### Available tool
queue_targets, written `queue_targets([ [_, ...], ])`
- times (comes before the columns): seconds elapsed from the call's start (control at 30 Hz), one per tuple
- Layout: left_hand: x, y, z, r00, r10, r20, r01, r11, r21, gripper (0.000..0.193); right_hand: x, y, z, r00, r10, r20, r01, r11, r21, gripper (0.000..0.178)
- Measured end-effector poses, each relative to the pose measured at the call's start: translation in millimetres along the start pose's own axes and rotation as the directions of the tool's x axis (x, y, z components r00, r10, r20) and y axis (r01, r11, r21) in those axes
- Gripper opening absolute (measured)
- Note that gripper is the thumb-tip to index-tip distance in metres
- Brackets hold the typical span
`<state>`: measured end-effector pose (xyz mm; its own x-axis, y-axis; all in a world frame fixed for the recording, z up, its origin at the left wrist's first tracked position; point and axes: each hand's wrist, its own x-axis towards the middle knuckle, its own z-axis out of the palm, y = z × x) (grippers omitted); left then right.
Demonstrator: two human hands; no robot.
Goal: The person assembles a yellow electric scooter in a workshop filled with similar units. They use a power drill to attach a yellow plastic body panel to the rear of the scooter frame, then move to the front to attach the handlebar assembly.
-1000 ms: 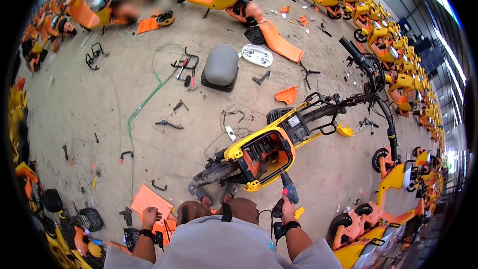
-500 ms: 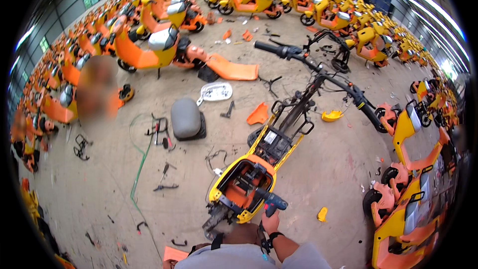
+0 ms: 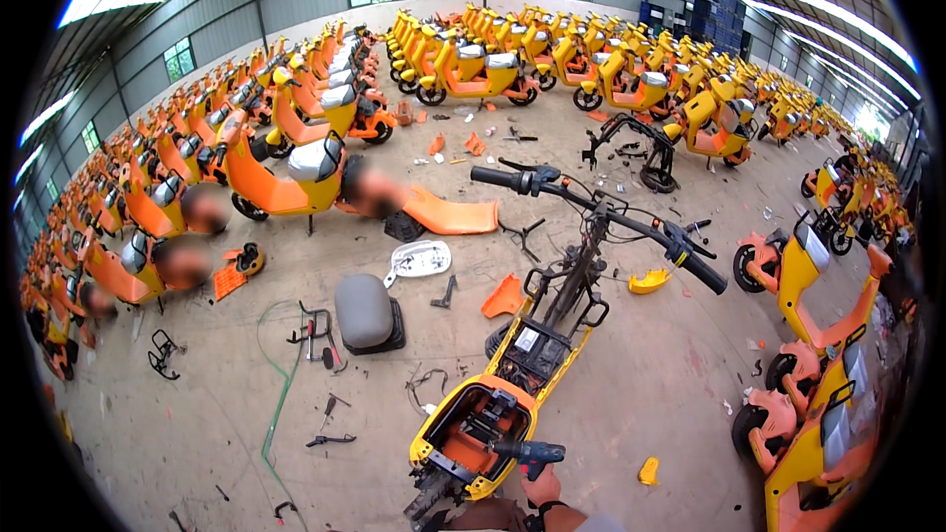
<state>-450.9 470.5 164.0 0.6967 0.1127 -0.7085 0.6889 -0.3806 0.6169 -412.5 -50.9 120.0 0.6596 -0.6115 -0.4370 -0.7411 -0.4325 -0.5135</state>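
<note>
My right hand (image 3: 542, 487) is closed round the grip of a dark cordless drill (image 3: 541, 452). The drill points left, its nose over the rim of the open seat compartment (image 3: 465, 447) of a partly stripped scooter (image 3: 532, 343); whether the tip touches a screw cannot be made out. Yellow trim rings the compartment, with orange plastic inside. Farther forward are a bare frame with a black battery bay (image 3: 533, 348) and handlebars (image 3: 603, 205) with black grips. My left hand is outside the picture.
A grey seat (image 3: 365, 311), a white tray-like part (image 3: 422, 258), an orange panel (image 3: 449, 212) and hand tools (image 3: 328, 410) lie on the floor at left. A yellow cover (image 3: 648, 471) lies right of the drill. Rows of scooters (image 3: 483, 74) stand all around.
My view has tilted up, showing more of the far wall and less of my body. The drill stays at the compartment's right rim in my right hand.
</note>
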Motion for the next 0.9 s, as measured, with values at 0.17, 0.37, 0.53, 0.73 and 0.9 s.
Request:
queue_targets([
  [0.17,-37.9,-42.7,-9.0,0.997,0.072,0.001,-0.070,0.967,0.243,0.038,9.0,4.3,9.9,1.000,-0.014,-0.004,0.014,0.999,-0.031,0.065],
  [0.37,-27.4,-26.2,-10.4,1.000,0.021,0.010,-0.023,0.977,0.212,0.037,3.0,-11.4,-13.6,1.000,-0.011,0.023,0.013,0.997,-0.079,0.066],
  [0.53,-20.3,15.6,0.4,0.999,0.005,-0.031,-0.002,0.996,0.091,0.033,10.7,-0.4,-10.7,0.998,-0.041,0.056,0.046,0.994,-0.098,0.067],
  [0.73,-20.8,20.7,3.9,0.999,0.008,-0.051,-0.008,1.000,0.002,0.028,15.0,4.2,3.1,1.000,-0.011,0.027,0.015,0.990,-0.138,0.067],
  [0.9,-17.0,-2.7,1.9,0.999,0.010,-0.049,-0.013,0.998,-0.055,0.024,12.9,18.2,18.0,0.996,-0.031,-0.080,0.028,0.999,-0.045,0.060],
])
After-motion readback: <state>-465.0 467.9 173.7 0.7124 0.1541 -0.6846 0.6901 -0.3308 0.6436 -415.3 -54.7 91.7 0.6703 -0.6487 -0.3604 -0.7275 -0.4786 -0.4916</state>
